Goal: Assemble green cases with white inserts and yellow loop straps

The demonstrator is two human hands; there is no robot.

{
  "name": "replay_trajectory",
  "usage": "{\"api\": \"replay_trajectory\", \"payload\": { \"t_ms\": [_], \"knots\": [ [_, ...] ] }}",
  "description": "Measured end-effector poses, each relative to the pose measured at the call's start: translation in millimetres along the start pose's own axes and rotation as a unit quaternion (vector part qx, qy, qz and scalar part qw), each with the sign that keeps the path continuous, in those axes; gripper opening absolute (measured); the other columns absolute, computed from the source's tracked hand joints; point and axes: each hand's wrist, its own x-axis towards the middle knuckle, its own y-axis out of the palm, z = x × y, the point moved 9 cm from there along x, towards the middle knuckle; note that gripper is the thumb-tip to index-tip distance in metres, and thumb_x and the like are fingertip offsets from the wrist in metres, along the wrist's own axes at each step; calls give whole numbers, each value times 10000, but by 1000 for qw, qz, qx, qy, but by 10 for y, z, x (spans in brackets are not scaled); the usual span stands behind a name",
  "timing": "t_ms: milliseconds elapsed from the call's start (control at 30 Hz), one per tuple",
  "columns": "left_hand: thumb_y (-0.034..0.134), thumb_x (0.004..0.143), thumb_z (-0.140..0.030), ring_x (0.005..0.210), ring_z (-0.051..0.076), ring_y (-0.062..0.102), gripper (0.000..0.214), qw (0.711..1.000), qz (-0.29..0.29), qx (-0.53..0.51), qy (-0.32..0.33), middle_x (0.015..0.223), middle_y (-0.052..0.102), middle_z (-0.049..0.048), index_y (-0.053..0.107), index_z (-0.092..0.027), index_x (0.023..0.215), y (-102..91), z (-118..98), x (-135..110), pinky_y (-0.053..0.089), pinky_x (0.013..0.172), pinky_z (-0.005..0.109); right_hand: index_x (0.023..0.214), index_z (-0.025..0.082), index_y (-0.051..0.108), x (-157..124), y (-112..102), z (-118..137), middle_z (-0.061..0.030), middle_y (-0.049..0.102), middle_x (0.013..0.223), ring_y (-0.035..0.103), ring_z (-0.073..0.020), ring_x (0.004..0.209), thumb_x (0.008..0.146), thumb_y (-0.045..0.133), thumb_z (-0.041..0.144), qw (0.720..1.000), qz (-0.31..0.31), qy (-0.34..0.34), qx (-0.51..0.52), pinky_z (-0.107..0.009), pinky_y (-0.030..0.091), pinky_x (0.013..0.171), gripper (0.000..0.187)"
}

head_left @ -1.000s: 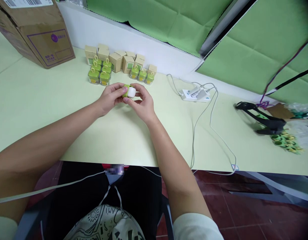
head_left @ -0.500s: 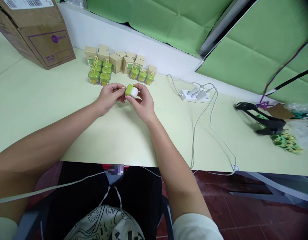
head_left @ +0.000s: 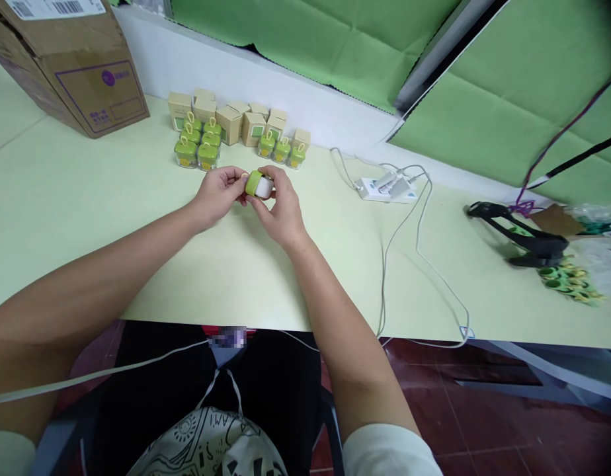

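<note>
Above the table, between both hands, is a small green-lidded jar (head_left: 258, 185) lying on its side, lid to the left and whitish base to the right. My right hand (head_left: 284, 210) grips its body between thumb and fingers. At the lid end, the pinched fingers of my left hand (head_left: 217, 196) hold it near a small loop. Just beyond the hands, several similar jars (head_left: 207, 155) with green lids and loops stand in a cluster. Three more jars (head_left: 282, 151) form a short row to their right.
Small cardboard boxes (head_left: 229, 124) stand behind the jars, and a large carton (head_left: 94, 86) is at the back left. A white power strip (head_left: 387, 189) trails cables across the table (head_left: 345, 264). Farther right lie a black stand-like object (head_left: 533, 244) and green-yellow pieces (head_left: 570, 281).
The held jar has turned and tilted slightly in my fingers, showing more of its whitish base. My right hand has shifted slightly left.
</note>
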Motion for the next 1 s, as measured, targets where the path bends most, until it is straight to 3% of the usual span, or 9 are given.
{"api": "replay_trajectory", "payload": {
  "t_ms": [167, 333, 567, 700, 900, 1000],
  "knots": [
    [857, 997, -392, 637, 99, 673, 319, 1000, 0, -3, -18, 764, 732, 10, 686, -170, 844, -12, 13, -6, 587, 664, 235, 1512, 290, 479, -4, -7, 10, -149, 623, 1534, 583, -333, 1481, 1089, 596, 448, 1000, -6, 8, 2, -607, 584, 1206, 466],
    [847, 998, -426, 562, 109, 597, 322, 999, 5, 31, 16, 673, 662, -9, 678, -200, 842, 5, -81, -29, 529, 583, 257, 1471, 325, 522, -4, 6, 27, -138, 634, 1530, 560, -358, 1510, 1048, 659, 528, 998, 4, 57, 41, -628, 551, 1247, 489],
    [835, 990, -456, 594, 120, 607, 332, 998, 9, 53, 16, 700, 657, -5, 658, -209, 855, 15, -119, -43, 533, 617, 268, 1457, 314, 529, -5, 2, 48, -134, 654, 1515, 596, -344, 1464, 1028, 669, 530, 996, -5, 70, 47, -612, 545, 1256, 500],
    [795, 994, -490, 622, 137, 590, 317, 992, 5, 114, 49, 706, 640, -3, 660, -225, 883, -16, -128, -45, 496, 628, 286, 1441, 305, 544, -5, 24, 23, -136, 671, 1507, 616, -347, 1449, 1014, 682, 526, 997, 0, 68, 35, -615, 538, 1264, 500],
    [710, 994, -456, 838, 217, 617, 258, 944, -15, 300, 134, 869, 675, 47, 630, -233, 890, -28, -272, -102, 523, 872, 372, 1435, 297, 569, -23, 105, -72, -153, 705, 1479, 661, -365, 1408, 1002, 690, 588, 996, 0, 79, 32, -629, 516, 1283, 536],
    [683, 1000, -451, 901, 247, 616, 240, 928, -18, 338, 155, 931, 675, 66, 625, -239, 905, -8, -372, -145, 506, 965, 411, 1424, 311, 599, -28, 83, -99, -150, 712, 1472, 657, -365, 1417, 992, 697, 646, 995, -23, 89, 25, -623, 512, 1287, 556]
  ]
}}
